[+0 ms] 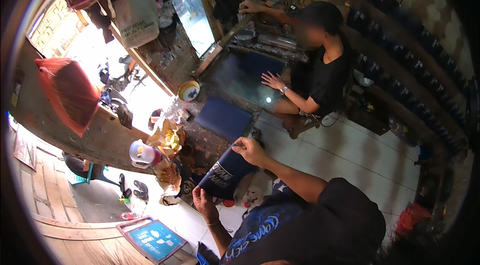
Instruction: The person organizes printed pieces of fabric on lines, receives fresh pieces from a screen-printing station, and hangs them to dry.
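Between my two hands hangs a navy sheet [225,175] with pale printed lettering on its upper face; I cannot tell whether it is cloth or another material. My left hand [204,202] pinches its lower left corner. At the upper right corner, my right hand [250,151] closes thumb and fingers on the edge. Just beyond the sheet, a plain dark blue panel [225,117] lies flat on the stained worktable [200,140].
Across the table a seated co-worker [325,60] rests one hand on a framed screen [230,77]. Left are a bowl [189,91], a pitcher [142,153] and food in paper [171,139]. Printed dark pieces [372,65] line racks at right. A framed teal screen [152,240] lies lower left.
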A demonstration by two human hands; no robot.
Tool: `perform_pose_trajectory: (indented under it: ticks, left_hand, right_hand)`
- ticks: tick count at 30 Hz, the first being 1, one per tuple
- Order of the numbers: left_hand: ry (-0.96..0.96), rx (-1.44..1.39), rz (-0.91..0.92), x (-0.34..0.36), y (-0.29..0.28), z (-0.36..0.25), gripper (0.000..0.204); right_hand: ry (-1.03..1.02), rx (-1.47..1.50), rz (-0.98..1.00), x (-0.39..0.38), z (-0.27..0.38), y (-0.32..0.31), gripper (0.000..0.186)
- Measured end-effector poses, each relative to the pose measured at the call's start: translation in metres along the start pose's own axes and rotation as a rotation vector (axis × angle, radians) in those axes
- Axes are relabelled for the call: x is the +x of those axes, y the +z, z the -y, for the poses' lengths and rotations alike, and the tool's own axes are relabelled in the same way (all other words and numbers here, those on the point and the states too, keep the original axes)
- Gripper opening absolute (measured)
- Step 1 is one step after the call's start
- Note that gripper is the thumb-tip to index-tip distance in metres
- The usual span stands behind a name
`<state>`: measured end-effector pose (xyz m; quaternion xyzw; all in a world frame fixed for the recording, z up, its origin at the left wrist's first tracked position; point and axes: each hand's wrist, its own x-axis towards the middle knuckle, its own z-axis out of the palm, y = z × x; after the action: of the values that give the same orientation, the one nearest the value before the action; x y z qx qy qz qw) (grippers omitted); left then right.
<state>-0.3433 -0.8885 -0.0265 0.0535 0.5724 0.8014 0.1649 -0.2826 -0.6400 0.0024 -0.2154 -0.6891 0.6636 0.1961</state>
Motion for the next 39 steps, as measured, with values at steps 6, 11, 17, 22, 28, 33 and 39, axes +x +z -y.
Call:
perform_pose_trajectory:
  ticks: [6,11,17,22,28,33,39]
  left_hand:
    - [0.107,0.255,-0.186,0.000,-0.020,-0.005,0.020]
    - [0.117,0.168,-0.344,-0.013,-0.041,-0.014,0.023]
    - [0.070,0.103,-0.229,-0.021,-0.066,-0.002,0.025]
    - [0.103,0.069,-0.154,-0.032,-0.066,-0.008,0.028]
    - [0.046,0.178,-0.108,-0.037,-0.061,-0.025,0.025]
    - [0.057,0.132,-0.082,-0.037,-0.056,-0.026,0.021]
    - [0.168,0.087,-0.120,-0.041,-0.049,-0.024,0.019]
  right_hand:
    - [-0.080,0.014,0.076,-0.003,-0.049,0.017,0.041]
    - [0.084,0.266,0.690,-0.009,-0.013,0.020,0.056]
    - [0.128,0.094,0.631,-0.009,-0.016,0.030,0.034]
    - [0.110,-0.036,0.598,-0.011,-0.028,0.029,0.021]
    - [0.152,0.078,0.599,-0.014,-0.047,0.021,0.018]
    - [0.154,0.050,0.578,-0.020,-0.033,0.011,0.017]
    - [0.189,0.017,0.586,-0.024,-0.034,0.014,0.024]
